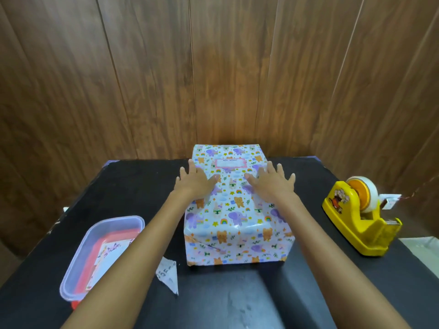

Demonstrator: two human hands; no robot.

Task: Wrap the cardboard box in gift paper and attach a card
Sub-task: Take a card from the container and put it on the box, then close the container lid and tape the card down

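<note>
Only 1 view: a wide-angle camera on the person's head looks forward and down across the black-topped counter (133, 186) toward the brown wood-panelled wall (142, 79), whose seams lean outward. It sits close: both forearms enter from the bottom edge, with the left hand (193, 180) and right hand (273, 181) mid-frame.

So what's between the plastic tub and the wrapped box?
Head view: a white paper scrap on the black table, with the left forearm crossing over.

My left hand (193, 180) and right hand (273, 180) flat, fingers spread, on the wrapped box (237, 233), card (230, 163) on top beyond my fingertips, tub (78, 262) left, tape dispenser (361, 219) right, black table (133, 186)
</note>
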